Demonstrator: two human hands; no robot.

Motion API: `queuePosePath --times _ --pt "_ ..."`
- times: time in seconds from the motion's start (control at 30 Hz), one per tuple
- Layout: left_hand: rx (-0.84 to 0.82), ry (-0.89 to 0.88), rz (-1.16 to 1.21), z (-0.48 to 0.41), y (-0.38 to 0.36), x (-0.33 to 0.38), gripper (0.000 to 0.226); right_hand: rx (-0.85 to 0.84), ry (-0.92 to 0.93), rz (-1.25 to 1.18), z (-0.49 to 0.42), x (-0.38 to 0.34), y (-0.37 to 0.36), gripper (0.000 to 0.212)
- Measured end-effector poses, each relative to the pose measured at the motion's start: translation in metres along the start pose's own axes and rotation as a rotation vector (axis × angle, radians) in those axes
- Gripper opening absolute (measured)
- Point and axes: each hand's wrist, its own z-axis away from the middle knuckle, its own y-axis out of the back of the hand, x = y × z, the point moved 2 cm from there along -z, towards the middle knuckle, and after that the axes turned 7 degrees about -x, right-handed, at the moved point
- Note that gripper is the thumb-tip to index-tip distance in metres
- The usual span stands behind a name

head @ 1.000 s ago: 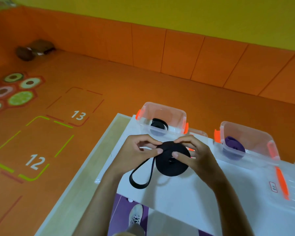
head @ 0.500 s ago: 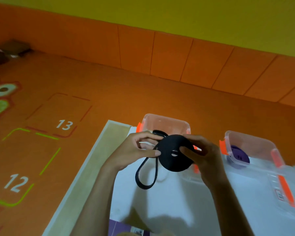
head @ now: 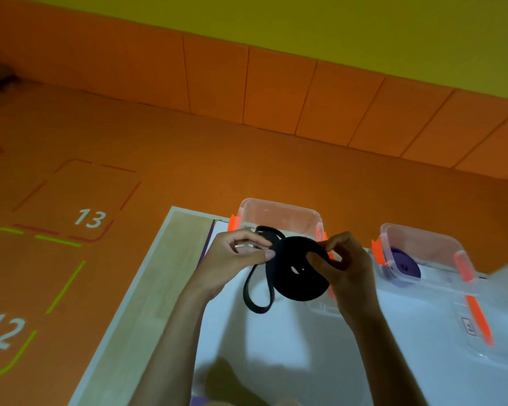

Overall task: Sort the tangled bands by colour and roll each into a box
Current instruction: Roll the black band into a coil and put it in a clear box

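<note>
Both hands hold a flat black roll of band (head: pixel 298 284) above the white table (head: pixel 291 347). My right hand (head: pixel 345 266) grips the roll's right side, thumb on its face. My left hand (head: pixel 235 257) pinches the band at the roll's left edge. A loose loop of the black band (head: pixel 257 291) hangs down from there. Behind the roll stands a clear box with orange clips (head: pixel 276 213), with another black band (head: pixel 269 231) partly visible inside. A second clear box (head: pixel 423 244) to the right holds a purple roll (head: pixel 405 266).
Two clear lids with orange clips lie on the table, one (head: pixel 481 332) in front of the right box, one (head: pixel 324 307) under my right hand. The table's wooden left edge (head: pixel 147 288) borders an orange floor with numbered squares.
The view has tilted up and shifted. The roll and both hands have moved toward the left box. The hanging loop has grown shorter.
</note>
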Motion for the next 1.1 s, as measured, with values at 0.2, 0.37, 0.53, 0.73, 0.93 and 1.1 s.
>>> queuePosePath --times 0.2,0.37,0.53,0.73,0.93,1.1 --pt "0.001 0.039 0.142 -0.002 0.005 -0.010 0.021 -0.077 -0.064 -0.082 0.001 0.007 -0.006 0.030" --pt "0.058 0.067 0.161 -0.006 0.000 -0.017 0.019 -0.177 -0.137 -0.002 0.003 0.014 -0.012 0.034" --pt "0.043 0.096 0.152 -0.007 -0.005 -0.029 0.019 -0.046 -0.052 0.145 -0.007 0.018 -0.006 0.028" --pt "0.028 0.131 0.106 -0.010 -0.006 -0.038 0.034 0.025 -0.087 0.101 -0.013 0.026 0.000 0.031" --pt "0.138 0.128 0.121 -0.016 -0.021 -0.048 0.028 -0.221 -0.328 -0.047 -0.022 0.034 0.024 0.023" --pt "0.259 0.127 0.147 -0.021 -0.044 -0.058 0.021 -0.010 -0.282 -0.029 -0.031 0.047 0.028 0.024"
